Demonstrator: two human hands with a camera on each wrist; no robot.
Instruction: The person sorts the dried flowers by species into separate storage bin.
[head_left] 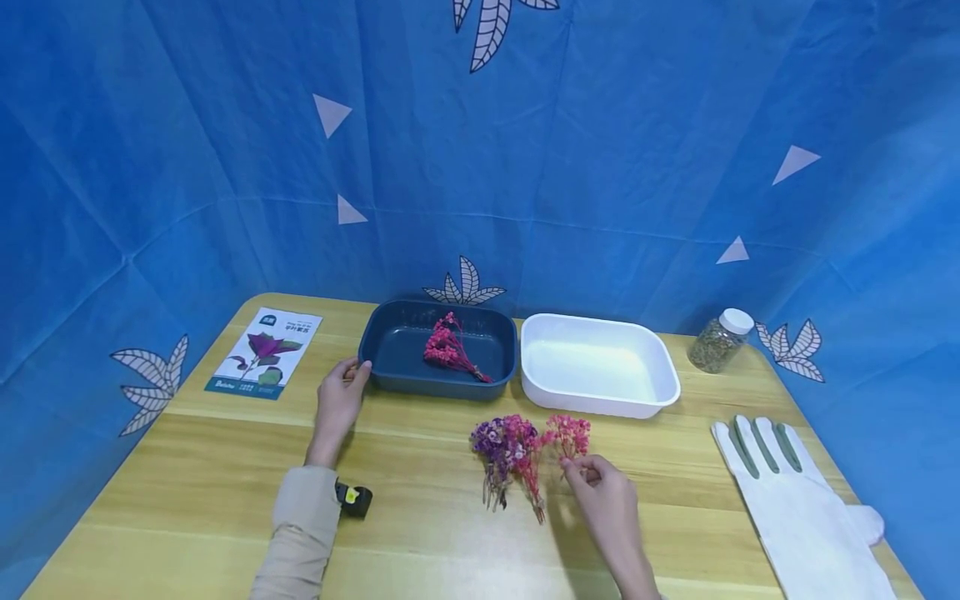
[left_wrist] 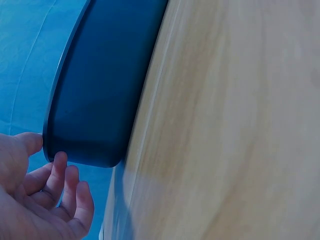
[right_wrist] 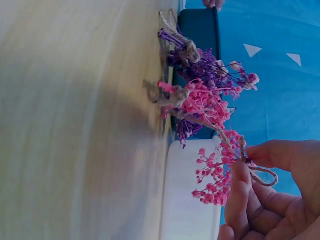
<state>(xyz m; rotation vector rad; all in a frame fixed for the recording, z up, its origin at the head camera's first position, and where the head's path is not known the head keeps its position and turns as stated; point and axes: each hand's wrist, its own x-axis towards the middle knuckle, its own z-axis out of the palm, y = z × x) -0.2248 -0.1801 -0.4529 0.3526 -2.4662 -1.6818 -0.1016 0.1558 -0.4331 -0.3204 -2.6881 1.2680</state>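
Observation:
At the tray's left end, my left hand (head_left: pixel 341 408) grips the rim of a dark blue tray (head_left: pixel 431 386) between thumb and fingers; the left wrist view shows the thumb at the outer rim (left_wrist: pixel 52 100). Inside the tray lies a pink dried flower bunch (head_left: pixel 448 346). My right hand (head_left: pixel 609 504) pinches another pink dried flower bunch (right_wrist: pixel 215 175) by its twine-tied stems, blossoms pointing away from me. Just left of it, a purple dried flower bunch (head_left: pixel 492 442) and a pink dried flower bunch (head_left: pixel 529 462) lie close together on the table.
A white tray (head_left: pixel 600 406) stands right of the dark one. At the back right is a lidded jar (head_left: pixel 716 346) of dried bits. White gloves (head_left: pixel 810 517) lie at the right edge, a flower-printed packet (head_left: pixel 262 354) at the left. Blue cloth (head_left: pixel 450 167) hangs behind the table (head_left: pixel 420 533).

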